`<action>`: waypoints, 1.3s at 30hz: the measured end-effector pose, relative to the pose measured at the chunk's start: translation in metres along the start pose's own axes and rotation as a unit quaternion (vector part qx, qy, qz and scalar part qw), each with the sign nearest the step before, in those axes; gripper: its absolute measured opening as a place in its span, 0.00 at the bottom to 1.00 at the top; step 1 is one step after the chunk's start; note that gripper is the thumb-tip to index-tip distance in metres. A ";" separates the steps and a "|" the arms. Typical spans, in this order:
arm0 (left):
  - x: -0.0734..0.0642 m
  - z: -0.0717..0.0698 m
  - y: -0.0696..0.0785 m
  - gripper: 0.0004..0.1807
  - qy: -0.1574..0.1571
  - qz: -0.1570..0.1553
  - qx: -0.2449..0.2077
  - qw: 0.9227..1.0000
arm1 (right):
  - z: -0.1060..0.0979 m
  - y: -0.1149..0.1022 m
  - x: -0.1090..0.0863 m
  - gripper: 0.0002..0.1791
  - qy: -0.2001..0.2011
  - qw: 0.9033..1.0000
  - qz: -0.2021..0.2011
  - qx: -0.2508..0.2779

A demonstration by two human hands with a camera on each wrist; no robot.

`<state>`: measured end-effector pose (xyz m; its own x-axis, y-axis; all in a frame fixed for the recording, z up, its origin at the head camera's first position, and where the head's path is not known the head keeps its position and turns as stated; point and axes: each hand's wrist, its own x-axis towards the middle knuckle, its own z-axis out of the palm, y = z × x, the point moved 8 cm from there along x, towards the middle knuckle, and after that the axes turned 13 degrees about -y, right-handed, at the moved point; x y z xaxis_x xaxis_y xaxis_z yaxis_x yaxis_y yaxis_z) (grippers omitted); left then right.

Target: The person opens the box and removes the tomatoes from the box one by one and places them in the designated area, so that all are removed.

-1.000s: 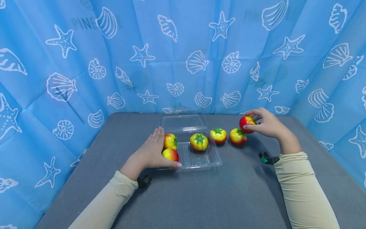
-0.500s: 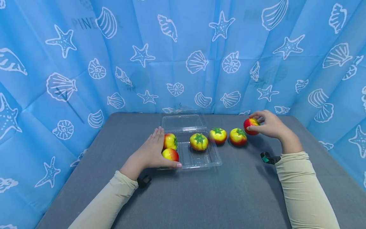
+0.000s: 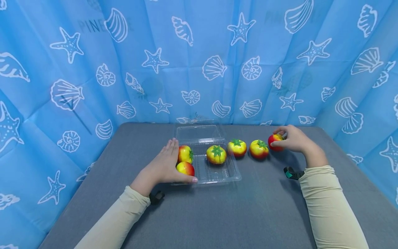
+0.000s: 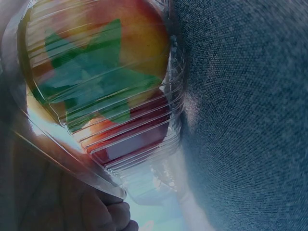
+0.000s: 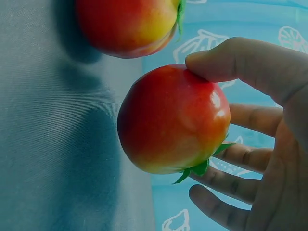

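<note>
While the left hand (image 3: 163,166) lies with straight fingers flat against the left wall of the clear plastic tray (image 3: 231,175), which holds three tomatoes (image 3: 216,154), that light tray could skid across the grey table (image 3: 217,214) if the bracing pressure slackens. To the right, two loose tomatoes (image 3: 237,147) sit in a row just beside the tray. Furthest right, the right hand (image 3: 293,140) pinches a red tomato (image 3: 275,141) between thumb and curled fingers, low over the table; its smooth round skin could slip free and knock the neighbouring tomato (image 3: 258,148).
</note>
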<state>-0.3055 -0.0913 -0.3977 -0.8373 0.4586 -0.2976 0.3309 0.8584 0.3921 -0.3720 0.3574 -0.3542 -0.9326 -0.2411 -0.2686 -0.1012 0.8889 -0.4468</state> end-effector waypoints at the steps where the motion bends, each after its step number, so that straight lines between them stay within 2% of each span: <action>1: 0.000 0.000 0.000 0.86 0.000 0.001 0.001 1.000 | 0.000 0.000 0.000 0.35 0.000 1.000 0.000 -0.002; 8: 0.000 0.000 0.000 0.86 0.000 0.003 0.003 1.000 | 0.005 0.002 0.004 0.33 -0.011 1.000 0.002 -0.013; 22: 0.000 0.000 0.000 0.86 0.000 0.000 0.002 1.000 | 0.009 -0.001 0.008 0.37 -0.015 1.000 0.006 -0.023; 29: 0.000 0.001 0.000 0.86 -0.001 0.002 0.003 1.000 | 0.007 -0.007 0.002 0.36 -0.013 1.000 0.003 -0.024; 33: 0.000 0.001 0.000 0.86 -0.001 0.003 0.003 1.000 | 0.001 -0.025 -0.005 0.35 0.001 0.999 -0.018 -0.034; 39: 0.000 0.000 0.000 0.86 -0.001 -0.001 0.006 1.000 | -0.002 -0.064 -0.018 0.33 0.018 0.998 -0.056 -0.030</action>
<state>-0.3051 -0.0914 -0.3978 -0.8373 0.4567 -0.3007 0.3338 0.8624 0.3805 -0.3489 0.3057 -0.3190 -0.9260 -0.3274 -0.1882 -0.2254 0.8789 -0.4203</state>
